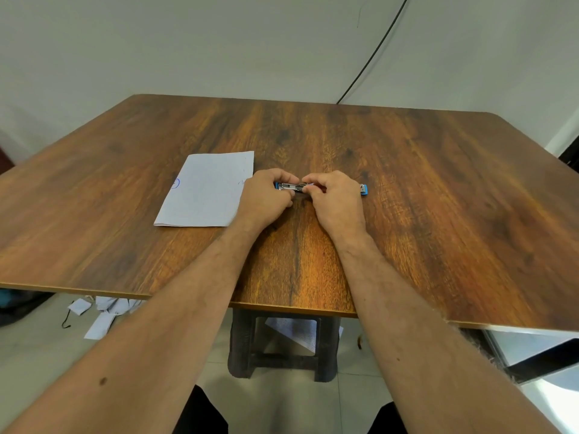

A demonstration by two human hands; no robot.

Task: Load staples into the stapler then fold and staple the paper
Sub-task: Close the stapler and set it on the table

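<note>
A small blue stapler lies opened flat across the middle of the wooden table, its metal staple channel facing up. My left hand holds its left end with curled fingers. My right hand covers the right part, thumb and fingertips pinching at the metal channel. The stapler's blue far end sticks out past my right hand. A white sheet of paper with a small blue stamp lies flat to the left, its right edge partly under my left hand. No staples can be made out.
A dark stool stands under the table's near edge. Paper scraps lie on the tiled floor at the left. A black cable runs down the wall behind the table.
</note>
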